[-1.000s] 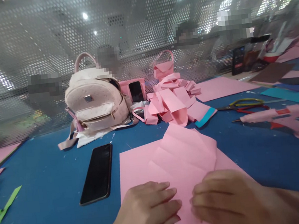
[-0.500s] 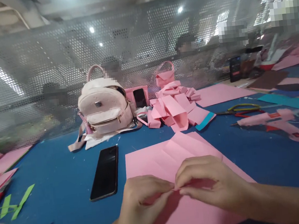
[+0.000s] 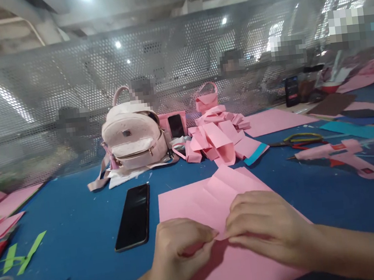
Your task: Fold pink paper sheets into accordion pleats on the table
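Observation:
A creased piece of pink paper (image 3: 209,195) lies over a larger flat pink sheet (image 3: 214,275) in front of me. My left hand (image 3: 185,247) pinches the near edge of the creased piece between thumb and fingers. Close beside it, my right hand (image 3: 263,225) grips the same edge, its fingers curled over the top and its thumb beneath. A small stretch of the edge shows between the two hands. The fold under my right fingers is partly hidden.
Left of the paper lies a black phone (image 3: 133,217). Behind stand a pale pink backpack (image 3: 133,136) and a heap of folded pink paper pieces (image 3: 215,137). At right are a pink glue gun (image 3: 342,155) and yellow-handled pliers (image 3: 302,138); green paper strips (image 3: 31,252) lie left.
My right hand has shifted slightly right along the paper's edge, widening the gap between my hands. My left hand keeps its pinch. The view has tilted up a little.

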The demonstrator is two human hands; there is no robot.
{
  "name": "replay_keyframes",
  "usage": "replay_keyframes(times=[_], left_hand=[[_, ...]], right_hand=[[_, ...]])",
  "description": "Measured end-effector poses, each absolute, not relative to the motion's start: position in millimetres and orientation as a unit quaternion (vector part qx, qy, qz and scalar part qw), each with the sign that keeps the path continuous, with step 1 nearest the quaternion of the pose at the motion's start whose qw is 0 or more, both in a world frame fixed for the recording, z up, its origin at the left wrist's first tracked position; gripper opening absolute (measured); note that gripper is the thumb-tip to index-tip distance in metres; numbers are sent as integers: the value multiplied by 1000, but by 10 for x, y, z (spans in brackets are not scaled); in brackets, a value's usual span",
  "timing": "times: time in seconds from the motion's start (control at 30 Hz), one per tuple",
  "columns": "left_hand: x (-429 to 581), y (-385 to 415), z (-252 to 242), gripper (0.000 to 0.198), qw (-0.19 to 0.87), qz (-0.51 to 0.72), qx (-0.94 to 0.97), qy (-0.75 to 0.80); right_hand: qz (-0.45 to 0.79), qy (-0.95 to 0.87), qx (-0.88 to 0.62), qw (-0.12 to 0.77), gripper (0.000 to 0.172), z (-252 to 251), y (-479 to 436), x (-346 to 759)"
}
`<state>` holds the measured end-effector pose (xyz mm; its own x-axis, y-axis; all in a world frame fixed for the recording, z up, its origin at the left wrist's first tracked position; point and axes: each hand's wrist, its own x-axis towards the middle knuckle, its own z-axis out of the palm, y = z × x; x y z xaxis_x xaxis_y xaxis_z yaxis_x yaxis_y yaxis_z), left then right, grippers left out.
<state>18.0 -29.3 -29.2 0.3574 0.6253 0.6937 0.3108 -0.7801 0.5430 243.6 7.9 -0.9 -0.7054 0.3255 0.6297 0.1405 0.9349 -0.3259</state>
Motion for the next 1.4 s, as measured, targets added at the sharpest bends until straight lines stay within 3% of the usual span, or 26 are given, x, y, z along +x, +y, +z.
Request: replay_keyframes(times=[0.3,0.53,0.9,1.4], left_hand=[[214,-267,-226,22,120,466,837,261],[221,-275,-128,13,67,460,848,253],[268,-294,-189,19,-28,445,853,271],[463,-369,-529,28,-133,498,811,275]], right_hand=[[61,-909,-149,384,15,-20,29,2440],[37,-929,-125,346,19,-37,56,2390],[15,-935,-155,319,27,-131,90,2494],[-186,-920,-166,301,26,-354,287,3196]])
